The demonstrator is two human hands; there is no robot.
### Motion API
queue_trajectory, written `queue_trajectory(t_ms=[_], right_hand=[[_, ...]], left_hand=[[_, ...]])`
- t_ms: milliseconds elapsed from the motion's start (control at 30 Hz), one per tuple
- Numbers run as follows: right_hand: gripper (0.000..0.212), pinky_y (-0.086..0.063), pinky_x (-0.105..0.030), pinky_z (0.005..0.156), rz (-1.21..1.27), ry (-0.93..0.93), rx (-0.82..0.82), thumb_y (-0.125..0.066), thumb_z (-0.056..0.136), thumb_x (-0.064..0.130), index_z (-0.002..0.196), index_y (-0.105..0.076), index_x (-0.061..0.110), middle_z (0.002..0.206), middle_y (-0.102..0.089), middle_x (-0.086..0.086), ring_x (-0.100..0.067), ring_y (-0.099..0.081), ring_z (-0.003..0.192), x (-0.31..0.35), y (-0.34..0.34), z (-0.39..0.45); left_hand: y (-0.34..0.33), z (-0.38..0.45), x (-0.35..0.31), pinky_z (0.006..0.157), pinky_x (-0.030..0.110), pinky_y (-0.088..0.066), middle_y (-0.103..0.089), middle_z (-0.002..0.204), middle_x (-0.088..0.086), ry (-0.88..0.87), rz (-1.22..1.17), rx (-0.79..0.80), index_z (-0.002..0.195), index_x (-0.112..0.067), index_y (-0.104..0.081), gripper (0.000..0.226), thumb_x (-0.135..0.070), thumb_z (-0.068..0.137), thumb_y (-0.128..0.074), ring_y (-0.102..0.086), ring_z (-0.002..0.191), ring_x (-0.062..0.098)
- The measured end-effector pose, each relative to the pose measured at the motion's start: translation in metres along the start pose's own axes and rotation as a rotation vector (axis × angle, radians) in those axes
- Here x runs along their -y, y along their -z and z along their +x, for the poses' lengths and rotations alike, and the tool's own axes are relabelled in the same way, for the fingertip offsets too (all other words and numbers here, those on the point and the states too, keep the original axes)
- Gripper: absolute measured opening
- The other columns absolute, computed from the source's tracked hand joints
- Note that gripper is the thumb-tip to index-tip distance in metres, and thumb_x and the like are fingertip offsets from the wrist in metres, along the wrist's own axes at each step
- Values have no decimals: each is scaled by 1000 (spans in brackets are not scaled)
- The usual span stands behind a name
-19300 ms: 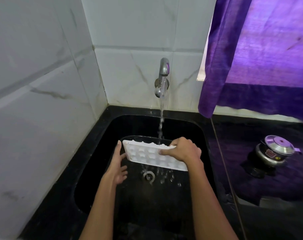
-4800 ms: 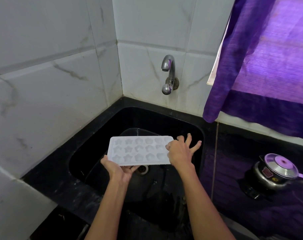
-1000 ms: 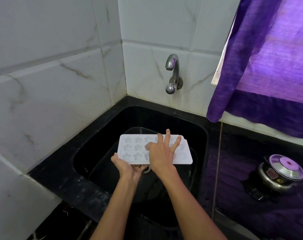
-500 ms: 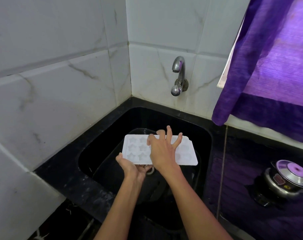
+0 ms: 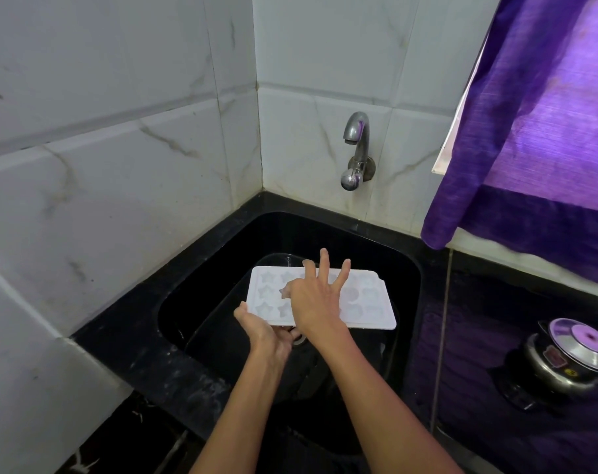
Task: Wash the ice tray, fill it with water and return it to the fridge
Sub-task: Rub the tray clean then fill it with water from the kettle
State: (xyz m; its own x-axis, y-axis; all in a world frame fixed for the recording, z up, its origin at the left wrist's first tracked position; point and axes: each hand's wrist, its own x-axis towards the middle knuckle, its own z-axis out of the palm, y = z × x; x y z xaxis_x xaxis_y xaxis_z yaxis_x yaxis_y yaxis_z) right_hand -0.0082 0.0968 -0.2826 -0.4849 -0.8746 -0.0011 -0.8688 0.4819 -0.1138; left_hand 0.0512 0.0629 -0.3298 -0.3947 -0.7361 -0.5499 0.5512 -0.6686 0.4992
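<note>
A white ice tray (image 5: 366, 307) with star and round moulds is held flat over the black sink (image 5: 201, 278). My left hand (image 5: 261, 331) grips its near left edge from below, thumb on the rim. My right hand (image 5: 313, 297) lies on top of the tray's middle, three fingers spread straight and the thumb and forefinger down in a star mould. The steel tap (image 5: 355, 150) on the back wall is above the tray and no water runs from it.
White marble tiles close in the left and back sides. A purple curtain (image 5: 530, 131) hangs at the right over the black counter (image 5: 495, 336). A steel pressure cooker (image 5: 571, 360) stands on the counter at far right. A dark basin (image 5: 222, 323) sits inside the sink.
The tap that ran over the tray has stopped. My right hand moved from the tray's right end onto its middle. In the last second the view shifted a little; hands stay put.
</note>
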Motion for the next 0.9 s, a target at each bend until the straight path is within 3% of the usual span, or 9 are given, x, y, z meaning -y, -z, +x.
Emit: queue_trajectory(t_ms=[200, 333, 500, 700, 900], right_hand=[[22, 16, -65, 107, -6, 30, -14, -54, 97, 27, 114, -68, 25, 157, -22, -10, -36, 10, 147, 4, -1, 0], [20, 16, -65, 107, -11, 24, -18, -55, 96, 29, 109, -69, 23, 155, -26, -11, -36, 8, 147, 3, -2, 3], [39, 13, -65, 110, 50, 85, -83, -62, 86, 6, 120, -56, 24, 151, -27, -12, -36, 6, 147, 12, 0, 6], [30, 15, -66, 109, -20, 155, 4, -52, 97, 23, 124, -63, 29, 160, -12, -12, -36, 13, 147, 18, -2, 9], [26, 15, -65, 109, -24, 160, -5, -52, 98, 29, 120, -66, 29, 157, -21, -12, -36, 10, 147, 20, -8, 12]], left_hand=[[0, 2, -2, 47, 31, -51, -68, 80, 9, -12, -22, 11, 106, -12, -64, 59, -49, 93, -20, -63, 72, 23], [3, 3, 0, 56, 33, -51, -71, 73, 8, -20, 0, 11, 99, -13, -65, 59, -49, 93, -19, -63, 73, 24], [2, 4, -2, 63, 35, -50, -69, 78, 11, -18, -19, 9, 99, -11, -66, 60, -49, 92, -21, -62, 76, 26], [3, 6, 1, 73, 39, -50, -69, 80, 13, -26, -26, 5, 100, -10, -66, 61, -53, 91, -24, -64, 81, 28], [4, 7, 2, 74, 40, -50, -70, 77, 12, -26, -21, -10, 97, -11, -65, 60, -54, 91, -25, -64, 80, 28]])
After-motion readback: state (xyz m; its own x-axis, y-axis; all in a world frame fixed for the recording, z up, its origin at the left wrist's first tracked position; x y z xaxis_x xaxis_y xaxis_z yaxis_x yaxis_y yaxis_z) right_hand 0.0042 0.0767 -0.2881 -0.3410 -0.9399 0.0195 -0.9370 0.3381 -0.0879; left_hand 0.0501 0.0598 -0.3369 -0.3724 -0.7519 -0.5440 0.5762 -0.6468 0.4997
